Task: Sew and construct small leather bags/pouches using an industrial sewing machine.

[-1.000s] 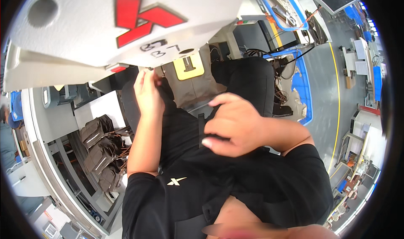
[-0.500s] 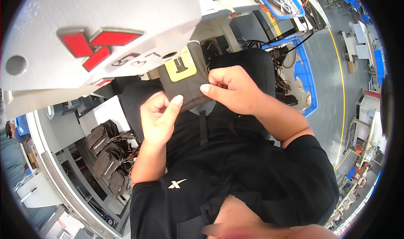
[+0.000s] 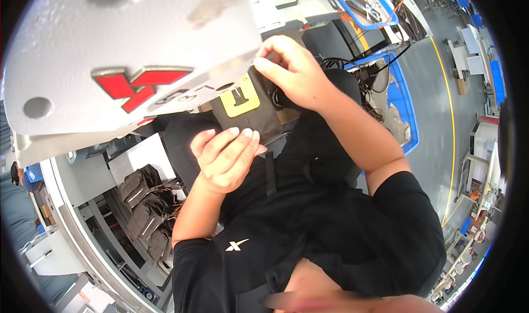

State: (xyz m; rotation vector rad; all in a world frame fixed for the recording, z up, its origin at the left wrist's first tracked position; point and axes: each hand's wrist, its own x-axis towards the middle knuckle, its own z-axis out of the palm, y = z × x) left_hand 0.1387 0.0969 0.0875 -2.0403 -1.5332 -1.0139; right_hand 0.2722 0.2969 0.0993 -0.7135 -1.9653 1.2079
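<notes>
A dark grey-brown fabric panel (image 3: 266, 120) lies under the white head of a sewing machine (image 3: 165, 31), above my lap. On the panel sits a yellow plate (image 3: 250, 104) with a dark T-shaped slot. My left hand (image 3: 227, 161) is at the panel's near edge, fingers stretched out side by side, thumb partly hidden behind them. Farther off, my right hand (image 3: 295, 73) is beside the panel's far right corner and the machine head. Its thumb and fingers are bent together there; anything between their tips is hidden.
Several dark fabric pieces (image 3: 146, 202) with wires are stacked at left. To the right, a blue bin (image 3: 409, 114) holds cables and pale pieces. A blue tray (image 3: 380, 22) of tools stands at the back. A yellow floor line (image 3: 449, 125) runs along the right.
My right hand has moved away from me, from the panel's near right side to its far corner. My left hand has shifted right, and its fingers have straightened from a pinch.
</notes>
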